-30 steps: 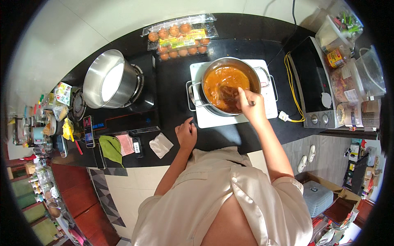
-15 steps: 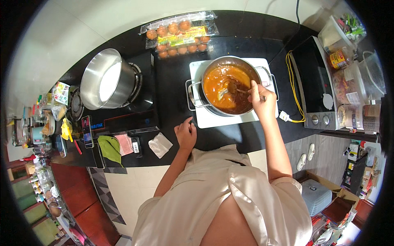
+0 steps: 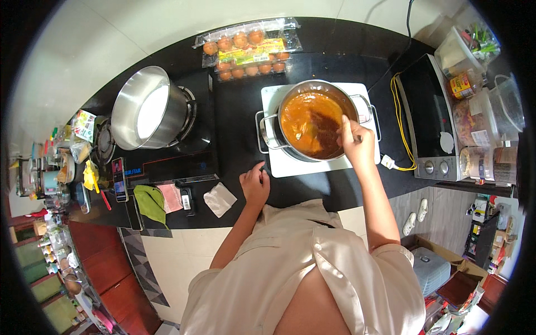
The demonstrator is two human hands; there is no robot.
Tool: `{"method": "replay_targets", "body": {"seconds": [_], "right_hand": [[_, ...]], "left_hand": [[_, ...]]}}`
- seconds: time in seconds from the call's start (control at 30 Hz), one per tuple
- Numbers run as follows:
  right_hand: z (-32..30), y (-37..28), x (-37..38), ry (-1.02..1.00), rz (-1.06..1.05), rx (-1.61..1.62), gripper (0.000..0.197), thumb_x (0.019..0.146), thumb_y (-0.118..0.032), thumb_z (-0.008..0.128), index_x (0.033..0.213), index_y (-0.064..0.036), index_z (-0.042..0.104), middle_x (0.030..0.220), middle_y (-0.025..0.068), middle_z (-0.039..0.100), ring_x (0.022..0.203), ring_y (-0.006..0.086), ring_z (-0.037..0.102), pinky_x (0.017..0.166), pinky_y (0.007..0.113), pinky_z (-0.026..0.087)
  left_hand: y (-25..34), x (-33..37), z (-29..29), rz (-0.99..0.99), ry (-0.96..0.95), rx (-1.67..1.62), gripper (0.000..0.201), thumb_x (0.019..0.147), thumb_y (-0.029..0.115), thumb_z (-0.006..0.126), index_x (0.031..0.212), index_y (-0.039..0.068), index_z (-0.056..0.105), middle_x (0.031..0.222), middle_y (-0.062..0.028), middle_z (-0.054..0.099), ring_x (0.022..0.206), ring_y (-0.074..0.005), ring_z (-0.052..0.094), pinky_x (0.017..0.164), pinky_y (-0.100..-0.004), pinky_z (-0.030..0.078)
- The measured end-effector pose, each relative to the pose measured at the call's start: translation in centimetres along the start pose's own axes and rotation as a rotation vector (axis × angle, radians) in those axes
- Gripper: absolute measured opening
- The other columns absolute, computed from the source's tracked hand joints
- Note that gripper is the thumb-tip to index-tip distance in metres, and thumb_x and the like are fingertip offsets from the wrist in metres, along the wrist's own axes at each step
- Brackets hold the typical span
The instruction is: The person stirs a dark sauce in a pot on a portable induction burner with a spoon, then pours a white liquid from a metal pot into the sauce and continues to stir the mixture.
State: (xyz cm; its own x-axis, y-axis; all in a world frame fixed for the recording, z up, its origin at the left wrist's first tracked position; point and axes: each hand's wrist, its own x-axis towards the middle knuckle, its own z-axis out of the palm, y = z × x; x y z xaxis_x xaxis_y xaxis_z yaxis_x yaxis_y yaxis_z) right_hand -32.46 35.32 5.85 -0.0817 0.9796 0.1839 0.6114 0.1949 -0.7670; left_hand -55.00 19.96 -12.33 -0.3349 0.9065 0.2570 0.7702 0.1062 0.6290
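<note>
A steel pot (image 3: 277,124) of brown-orange liquid (image 3: 310,114) stands on a white portable cooker (image 3: 271,95). Over the pot's right rim, my right hand (image 3: 357,142) grips the thin handle of a stirring utensil, its fingers closed. The utensil's lower end is sunk in the swirling liquid, so its kind is hard to make out. My left hand (image 3: 255,185) rests on the black counter (image 3: 240,128) near its front edge, left of the cooker. It seems to hold nothing, with fingers loosely bent and apart.
A larger steel pot (image 3: 148,111) with white contents sits on the gas hob (image 3: 184,162) at left. Egg cartons (image 3: 251,53) lie behind. A folded white cloth (image 3: 220,200) is left of my left hand. A microwave (image 3: 427,111) and yellow cable (image 3: 403,128) stand at right.
My right hand has shifted slightly, and the liquid's swirl looks different. The utensil's part above the liquid is harder to see. The whole view has shifted a little; my left hand stays at the counter.
</note>
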Motion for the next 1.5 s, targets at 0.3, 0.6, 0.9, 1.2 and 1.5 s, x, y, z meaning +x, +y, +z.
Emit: {"method": "replay_targets", "body": {"seconds": [0.3,0.6,0.9,1.2,1.5], "right_hand": [[-1.8,-0.6,-0.6,0.019,0.174,0.046,0.044,0.098,-0.030,0.055,0.072,0.0028,0.069,0.052,0.0081,0.061,0.047,0.0119,0.060,0.048,0.028,0.046],[1.5,1.4,-1.4,-0.040,0.017,0.007,0.040,0.099,-0.025,0.055,0.070,0.0014,0.067,0.050,0.0084,0.059,0.044,0.0122,0.058,0.046,0.029,0.046],[1.9,1.0,-0.9,0.000,0.092,0.113,0.038,0.097,-0.025,0.058,0.070,-0.0002,0.069,0.051,0.0103,0.060,0.045,0.0157,0.059,0.046,0.032,0.044],[0.3,-1.6,1.3,0.163,0.071,0.134,0.036,0.096,-0.023,0.060,0.068,-0.0009,0.068,0.055,0.0120,0.063,0.047,0.0186,0.062,0.049,0.032,0.047],[1.3,1.6,0.6,0.073,0.007,0.012,0.040,0.099,-0.024,0.054,0.070,0.0003,0.067,0.050,0.0077,0.060,0.044,0.0130,0.059,0.044,0.028,0.045]], "left_hand": [[0.0,0.0,0.0,0.028,0.036,0.008,0.025,0.085,0.010,0.060,0.109,0.008,0.065,0.063,0.0011,0.050,0.064,-0.0185,0.054,0.076,-0.0371,0.040],[0.1,0.2,-0.1,0.042,0.050,0.004,0.025,0.085,0.010,0.060,0.109,0.009,0.064,0.064,0.0011,0.049,0.064,-0.0186,0.053,0.077,-0.0371,0.039],[0.3,0.3,0.0,0.031,0.021,-0.001,0.025,0.085,0.008,0.061,0.110,0.008,0.065,0.065,0.0001,0.052,0.065,-0.0192,0.055,0.077,-0.0371,0.040],[0.2,0.1,0.0,0.045,0.017,0.016,0.025,0.085,0.008,0.061,0.109,0.007,0.065,0.064,-0.0001,0.051,0.065,-0.0189,0.054,0.076,-0.0364,0.039],[0.2,0.2,0.0,0.045,0.027,-0.029,0.025,0.085,0.008,0.061,0.110,0.008,0.065,0.063,0.0006,0.050,0.065,-0.0189,0.054,0.076,-0.0370,0.039]]}}
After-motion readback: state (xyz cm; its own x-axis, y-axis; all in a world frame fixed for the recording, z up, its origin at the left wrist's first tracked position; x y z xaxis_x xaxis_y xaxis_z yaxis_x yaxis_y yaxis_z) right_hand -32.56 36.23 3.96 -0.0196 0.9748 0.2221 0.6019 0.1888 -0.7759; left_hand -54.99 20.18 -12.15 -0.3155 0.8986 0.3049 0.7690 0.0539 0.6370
